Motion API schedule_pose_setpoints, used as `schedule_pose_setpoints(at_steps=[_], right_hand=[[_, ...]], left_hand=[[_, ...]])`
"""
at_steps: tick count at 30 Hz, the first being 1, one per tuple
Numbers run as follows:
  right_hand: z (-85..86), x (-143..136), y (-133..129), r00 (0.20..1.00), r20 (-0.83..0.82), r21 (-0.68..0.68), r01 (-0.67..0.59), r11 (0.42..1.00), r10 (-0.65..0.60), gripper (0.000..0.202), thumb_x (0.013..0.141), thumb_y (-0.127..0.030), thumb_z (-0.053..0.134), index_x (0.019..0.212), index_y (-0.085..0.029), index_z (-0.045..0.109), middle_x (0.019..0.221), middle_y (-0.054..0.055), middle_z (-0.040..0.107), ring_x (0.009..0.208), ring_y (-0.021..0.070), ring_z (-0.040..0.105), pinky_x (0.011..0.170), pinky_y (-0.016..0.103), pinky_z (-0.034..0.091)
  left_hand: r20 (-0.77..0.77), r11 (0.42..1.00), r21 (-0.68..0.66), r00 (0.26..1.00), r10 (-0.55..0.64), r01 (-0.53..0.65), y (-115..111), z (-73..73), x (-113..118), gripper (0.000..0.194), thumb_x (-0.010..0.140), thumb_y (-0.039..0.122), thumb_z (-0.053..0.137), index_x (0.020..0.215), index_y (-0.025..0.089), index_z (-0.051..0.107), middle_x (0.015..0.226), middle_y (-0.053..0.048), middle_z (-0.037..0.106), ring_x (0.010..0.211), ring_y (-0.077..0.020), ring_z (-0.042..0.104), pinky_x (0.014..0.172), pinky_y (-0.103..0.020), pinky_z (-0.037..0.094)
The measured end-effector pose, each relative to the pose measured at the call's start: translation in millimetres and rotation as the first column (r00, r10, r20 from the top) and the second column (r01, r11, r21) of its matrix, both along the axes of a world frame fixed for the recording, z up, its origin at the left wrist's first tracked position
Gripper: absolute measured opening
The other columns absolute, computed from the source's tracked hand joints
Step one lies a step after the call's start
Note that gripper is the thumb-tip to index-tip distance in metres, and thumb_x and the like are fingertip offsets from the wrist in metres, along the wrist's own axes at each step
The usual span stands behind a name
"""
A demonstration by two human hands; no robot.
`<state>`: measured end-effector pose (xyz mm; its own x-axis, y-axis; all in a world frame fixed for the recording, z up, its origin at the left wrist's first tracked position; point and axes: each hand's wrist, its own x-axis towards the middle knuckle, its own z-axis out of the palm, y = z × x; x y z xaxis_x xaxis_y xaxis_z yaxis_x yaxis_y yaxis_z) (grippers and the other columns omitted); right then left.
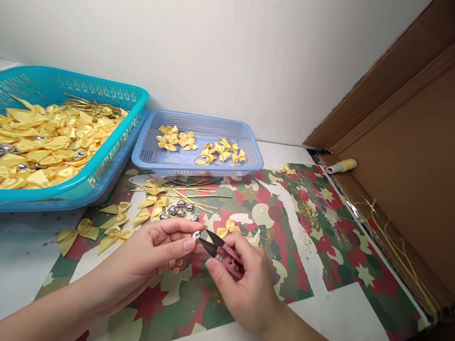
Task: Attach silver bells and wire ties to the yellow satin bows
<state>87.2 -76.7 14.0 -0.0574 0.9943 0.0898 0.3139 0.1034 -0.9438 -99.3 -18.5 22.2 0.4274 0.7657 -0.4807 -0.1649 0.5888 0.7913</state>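
Between the thumb and fingers of my left hand (160, 249) is a small silver bell (196, 236). My right hand (246, 281) grips a pair of thread snips (228, 259) with pink handles and dark blades. The blades are parted, their tips close to the bell. A yellow ribbon bow (229, 228) lies just beyond the snips. More silver bells (180, 209) sit in a cluster behind my left hand, with loose yellow bows (115, 236) to their left and gold wire ties (189, 193) behind them.
A teal basket (129, 148) heaped with yellow bows stands at the left. Beside it, a blue basket (199, 168) holds several finished-looking bows. Patterned paper (279, 289) covers the table. A cardboard wall (418, 147) borders the right, near a yellow-and-white spool (343, 166).
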Motion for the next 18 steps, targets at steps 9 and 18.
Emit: schedule_pose_setpoints(at_steps=[9,18], right_hand=[[-1.1,0.7,-0.3,0.998,-0.046,0.014,-0.039,0.999,0.039,0.021,0.084,-0.026,0.063,0.075,-0.023,0.044,0.054,-0.008,0.046,0.044,0.0088,0.04,0.043,0.021,0.03],[1.0,0.7,1.7,0.996,0.076,0.092,0.037,0.995,-0.044,0.022,0.082,-0.026,0.065,0.076,-0.023,0.044,0.054,-0.008,0.043,0.044,0.0084,0.037,0.044,0.021,0.029]], left_hand=[[-0.078,0.989,0.128,0.995,-0.069,0.078,-0.9,-6.1,-3.3,0.025,0.065,0.039,0.089,0.085,0.027,0.08,0.071,-0.001,0.074,0.061,-0.0129,0.064,0.056,-0.02,0.05],[-0.003,0.984,0.093,0.988,0.154,-0.153,-3.0,-2.8,3.4,0.037,0.055,0.039,0.094,0.085,0.024,0.079,0.061,0.001,0.069,0.052,-0.0103,0.056,0.049,-0.019,0.049]])
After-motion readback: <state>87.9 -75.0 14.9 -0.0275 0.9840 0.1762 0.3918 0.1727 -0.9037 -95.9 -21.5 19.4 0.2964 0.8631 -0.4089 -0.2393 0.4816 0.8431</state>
